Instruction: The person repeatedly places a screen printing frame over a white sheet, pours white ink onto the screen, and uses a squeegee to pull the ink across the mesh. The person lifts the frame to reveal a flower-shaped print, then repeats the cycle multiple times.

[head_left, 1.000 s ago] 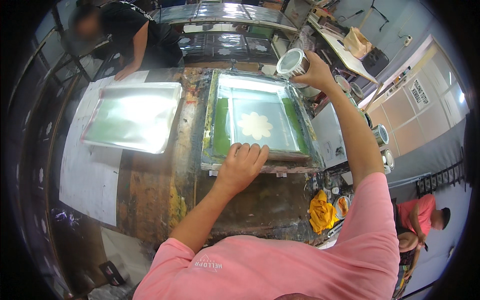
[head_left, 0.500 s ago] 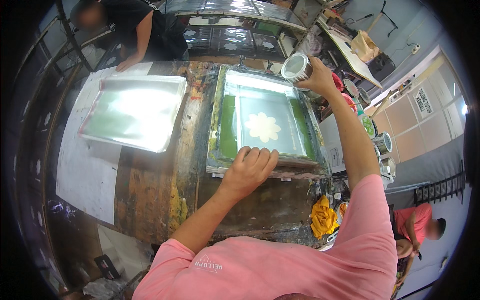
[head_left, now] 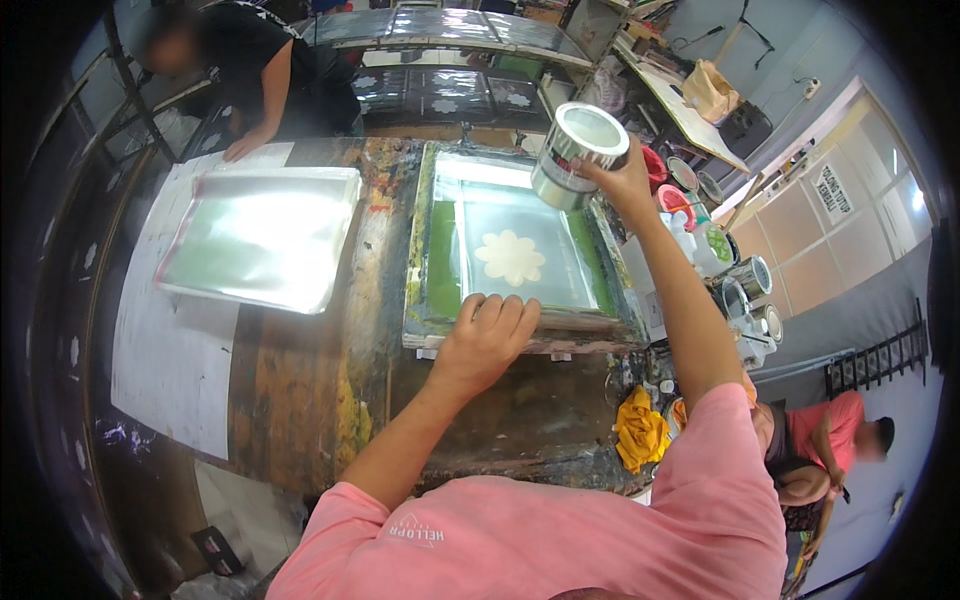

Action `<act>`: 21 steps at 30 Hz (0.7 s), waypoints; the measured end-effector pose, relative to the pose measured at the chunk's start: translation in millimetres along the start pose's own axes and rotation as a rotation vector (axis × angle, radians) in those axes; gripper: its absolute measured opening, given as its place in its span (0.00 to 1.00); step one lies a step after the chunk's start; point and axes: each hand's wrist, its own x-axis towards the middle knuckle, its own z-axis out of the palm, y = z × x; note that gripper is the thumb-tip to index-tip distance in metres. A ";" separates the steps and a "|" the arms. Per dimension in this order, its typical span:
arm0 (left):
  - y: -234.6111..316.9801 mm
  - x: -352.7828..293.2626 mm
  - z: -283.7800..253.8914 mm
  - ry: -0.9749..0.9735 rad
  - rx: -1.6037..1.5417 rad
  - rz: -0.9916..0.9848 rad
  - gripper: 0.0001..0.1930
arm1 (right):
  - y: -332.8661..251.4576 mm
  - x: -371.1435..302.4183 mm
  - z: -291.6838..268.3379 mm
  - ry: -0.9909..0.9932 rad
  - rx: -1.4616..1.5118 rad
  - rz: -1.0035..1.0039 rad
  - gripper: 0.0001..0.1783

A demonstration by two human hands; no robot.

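Note:
A silk-screen printing frame [head_left: 415, 290] lies on the work table, its mesh green at the sides with a pale flower shape [head_left: 509, 259] in the middle. My left hand [head_left: 487, 335] is closed over the near edge of this frame. Up over the frame's far right corner, my right hand [head_left: 622, 180] grips a silvery metal can [head_left: 565, 180] round its side. The can's round top faces up toward me, a little tilted; what is inside cannot be made out.
Left of the frame, a stack of clear plastic sheets [head_left: 262, 240] rests on white paper [head_left: 175, 370]. A co-worker's hand [head_left: 250, 142] touches the table's far left. Several paint pots [head_left: 675, 205] line the right side, near a yellow cloth [head_left: 640, 430]. Another person [head_left: 830, 440] sits at right.
My right hand has brought the can slightly left and nearer, so more of its side shows. My left hand stays closed at the frame's near edge.

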 end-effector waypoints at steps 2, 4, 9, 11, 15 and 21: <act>-1.7 -1.0 0.0 -0.011 -0.002 -0.006 0.25 | -1.9 -15.4 -4.3 -0.028 0.069 -0.013 0.47; -0.8 0.5 0.5 -0.023 -0.027 0.001 0.26 | 2.6 -24.7 -14.4 -0.013 0.084 -0.007 0.47; 0.9 2.3 -2.4 -0.059 -0.070 -0.012 0.34 | 9.9 -20.9 -1.2 0.008 0.056 -0.016 0.50; 1.1 1.8 -2.9 -0.074 -0.069 -0.017 0.36 | 12.0 -24.3 4.1 0.025 0.000 -0.030 0.54; 0.2 0.7 -2.3 -0.074 -0.052 -0.015 0.39 | 15.8 -28.6 -3.7 -0.021 0.024 -0.045 0.56; 1.1 -0.6 -2.5 -0.075 -0.051 -0.017 0.41 | 7.5 -25.1 -0.5 -0.005 -0.041 -0.029 0.56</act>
